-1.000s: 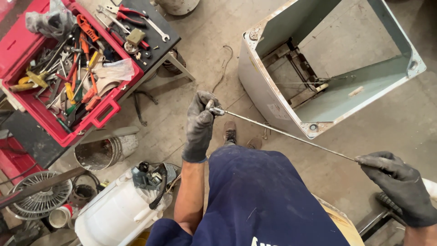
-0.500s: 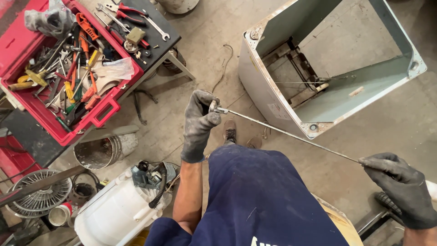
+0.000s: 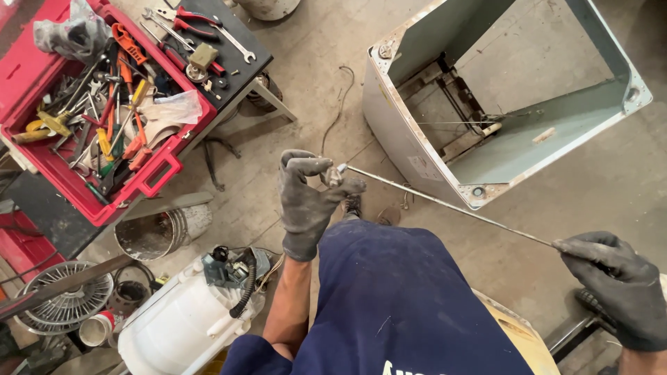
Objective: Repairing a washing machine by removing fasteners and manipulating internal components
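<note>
Now, rod: one thin, straight metal rod (image 3: 451,205), dull grey, spans between the two gloved hands, above the concrete floor and just in front of the open cabinet.
Left hand: left hand (image 3: 309,201) in a worn, grimy grey fabric glove, thumb and fingers pinched on the small fitting at the rod's end.
Right hand: right hand (image 3: 618,285) in a darker, smudged glove, fist clenched around the rod's other end.
Cabinet: one pale grey-green sheet-metal cabinet (image 3: 410,146), boxy, open on top, with bare rails inside.
Toolbox: one red plastic toolbox (image 3: 149,173), its tray crowded with pliers, screwdrivers and wrenches, too tangled to count.
Tub: one white plastic tub (image 3: 174,330), rounded, with what looks like a black hose on top.
Bucket: one dusty metal bucket (image 3: 156,232) on its side.
</note>
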